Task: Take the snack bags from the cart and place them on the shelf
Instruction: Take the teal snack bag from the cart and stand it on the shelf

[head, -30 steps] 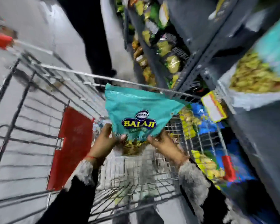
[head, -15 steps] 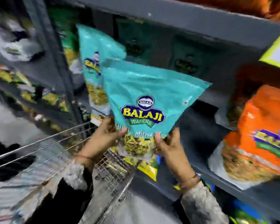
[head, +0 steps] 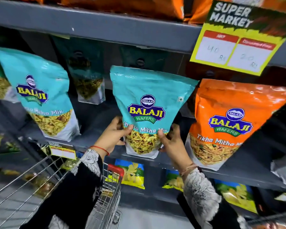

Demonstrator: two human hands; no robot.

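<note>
Both hands grip the teal bag, fingers hiding part of its label.

Both arms reach up and forward from the bottom of the view, in black sleeves with white patterned cuffs. The left hand grips the lower left edge of the teal snack bag, thumb laid across the front of the bag, fingers wrapped behind it; a red thread circles that wrist. The right hand takes the bag's lower right edge the same way, thumb on the front, fingers curled round the back, with a thin band at the wrist. The two hands sit level with each other, either side of the bag's bottom, palms turned inward toward it
</note>
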